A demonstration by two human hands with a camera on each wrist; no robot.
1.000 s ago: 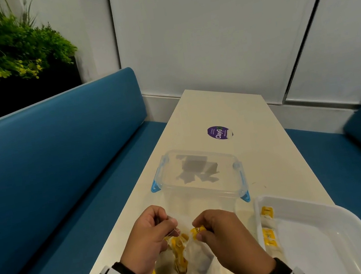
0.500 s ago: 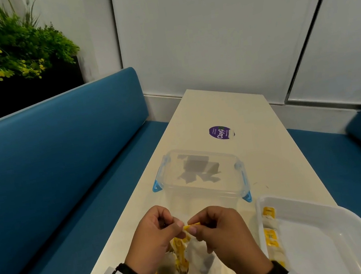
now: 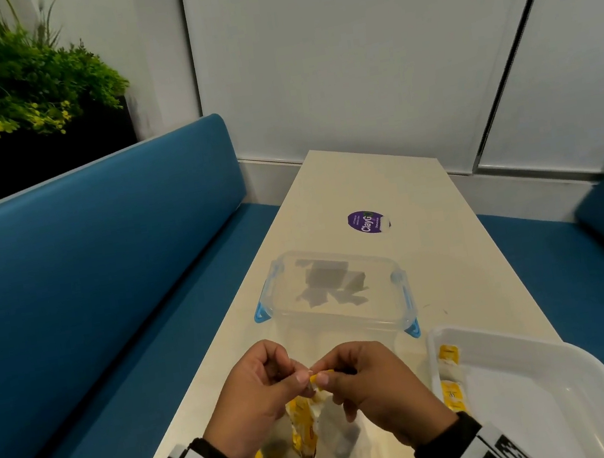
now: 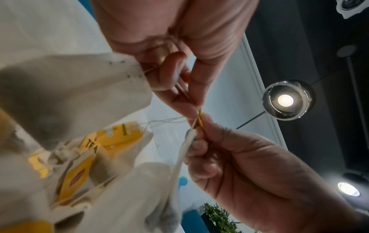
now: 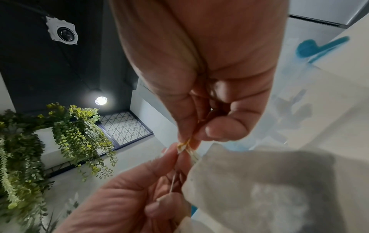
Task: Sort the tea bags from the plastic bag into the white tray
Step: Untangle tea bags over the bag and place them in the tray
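We are pinching one yellow tea-bag tag between left hand and right hand fingers; white tray is lying at 3 o'clock, nearer the right.

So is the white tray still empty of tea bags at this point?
No, tea bags with yellow tags already lie along the left wall of the white tray.
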